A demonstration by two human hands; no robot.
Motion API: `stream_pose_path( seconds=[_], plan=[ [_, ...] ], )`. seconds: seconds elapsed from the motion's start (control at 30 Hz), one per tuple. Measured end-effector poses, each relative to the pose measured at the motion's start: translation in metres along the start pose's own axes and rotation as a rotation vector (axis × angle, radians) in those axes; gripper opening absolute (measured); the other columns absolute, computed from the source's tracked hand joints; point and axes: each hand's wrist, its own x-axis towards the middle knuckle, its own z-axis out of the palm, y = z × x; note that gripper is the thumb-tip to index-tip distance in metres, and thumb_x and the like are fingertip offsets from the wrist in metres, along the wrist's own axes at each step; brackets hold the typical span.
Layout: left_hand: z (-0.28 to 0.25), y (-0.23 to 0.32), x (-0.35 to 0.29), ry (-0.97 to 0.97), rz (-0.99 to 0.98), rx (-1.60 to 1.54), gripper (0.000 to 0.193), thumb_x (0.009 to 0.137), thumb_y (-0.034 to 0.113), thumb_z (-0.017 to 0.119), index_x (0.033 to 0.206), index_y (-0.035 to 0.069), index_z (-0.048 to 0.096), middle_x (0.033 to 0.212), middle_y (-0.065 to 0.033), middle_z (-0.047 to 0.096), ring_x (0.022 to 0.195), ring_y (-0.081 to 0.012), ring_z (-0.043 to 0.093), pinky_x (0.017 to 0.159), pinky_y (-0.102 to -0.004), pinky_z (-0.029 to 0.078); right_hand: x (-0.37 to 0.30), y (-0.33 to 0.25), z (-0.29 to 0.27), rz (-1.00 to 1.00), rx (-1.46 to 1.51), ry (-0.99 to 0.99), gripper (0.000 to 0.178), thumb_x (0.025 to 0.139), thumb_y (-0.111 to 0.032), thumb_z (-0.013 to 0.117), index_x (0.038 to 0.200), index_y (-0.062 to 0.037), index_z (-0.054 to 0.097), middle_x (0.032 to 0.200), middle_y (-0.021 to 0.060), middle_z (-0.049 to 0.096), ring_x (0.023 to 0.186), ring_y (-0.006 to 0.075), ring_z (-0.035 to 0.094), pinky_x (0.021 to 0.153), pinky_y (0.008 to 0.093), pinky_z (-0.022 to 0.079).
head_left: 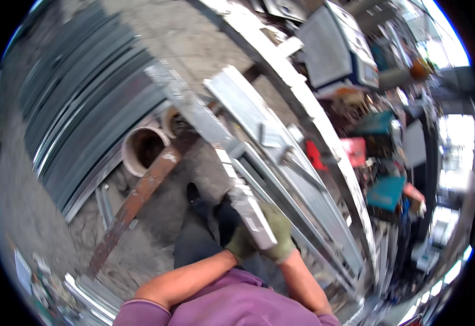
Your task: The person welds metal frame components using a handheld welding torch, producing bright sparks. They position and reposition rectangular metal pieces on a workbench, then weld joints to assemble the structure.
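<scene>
Both of my hands wear olive-green gloves and are close together in front of my body. My right hand (280, 232) is closed on the near end of a long grey metal bar (251, 214). Just left of it, my left hand (240, 243) grips the bar from its other side; its fingers are mostly hidden. The bar appears to run away from me to the upper left, above a rusty brown beam (148, 190). Motion blur smears its surface, so I cannot tell whether it is hollow.
Long grey metal profiles (85, 103) lie stacked on the floor at left. A white bucket (131, 157) stands beside the rusty beam. To my right are more metal channels (270, 127), a long white-edged beam (297, 92), a red box (351, 152) and a boxy machine (327, 46).
</scene>
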Motion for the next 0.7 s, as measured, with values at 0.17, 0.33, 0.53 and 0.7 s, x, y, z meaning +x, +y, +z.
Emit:
stream_pose_path(
  seconds=[0.17,0.33,0.53,0.7],
  plan=[
    [-0.054,-0.007,-0.003,0.255,-0.738,-1.651,0.045,0.120,0.036,0.041,0.158,0.012,0.043,0.151,-0.0067,0.053,0.140,-0.0229,0.054,0.123,-0.0422,0.043,0.017,-0.033,0.008,-0.004,0.167,0.055,0.067,0.084,-0.026,0.080,0.144,-0.0009,0.061,0.135,0.0257,0.067,0.125,0.0446,0.064,0.107,0.0515,0.051],
    [-0.084,-0.030,0.011,0.185,-0.524,-0.494,0.021,0.111,0.022,0.067,0.123,0.007,0.061,0.119,-0.0094,0.066,0.109,-0.0206,0.064,0.096,-0.0391,0.055,-0.020,-0.023,0.002,0.114,0.300,0.113,0.058,0.087,-0.020,0.081,0.139,-0.0006,0.065,0.133,0.0227,0.069,0.121,0.0420,0.067,0.105,0.0494,0.054],
    [-0.071,0.029,0.049,0.166,-0.578,-0.403,0.011,0.098,0.004,0.072,0.102,0.002,0.063,0.108,-0.0120,0.070,0.101,-0.0239,0.073,0.082,-0.0399,0.059,-0.149,0.096,-0.023,0.579,0.183,-0.040,0.043,0.096,-0.033,0.072,0.129,-0.0052,0.073,0.123,0.0245,0.074,0.116,0.0447,0.070,0.102,0.0514,0.055],
    [0.018,0.018,0.029,-0.094,-0.402,-0.141,0.024,0.087,0.003,0.075,0.107,0.003,0.062,0.119,-0.0141,0.067,0.113,-0.0306,0.070,0.097,-0.0435,0.057,-0.341,0.243,-0.068,0.836,-0.412,-0.015,0.050,0.088,-0.035,0.078,0.127,-0.0029,0.073,0.125,0.0215,0.074,0.120,0.0404,0.068,0.105,0.0514,0.054]
  ],
)
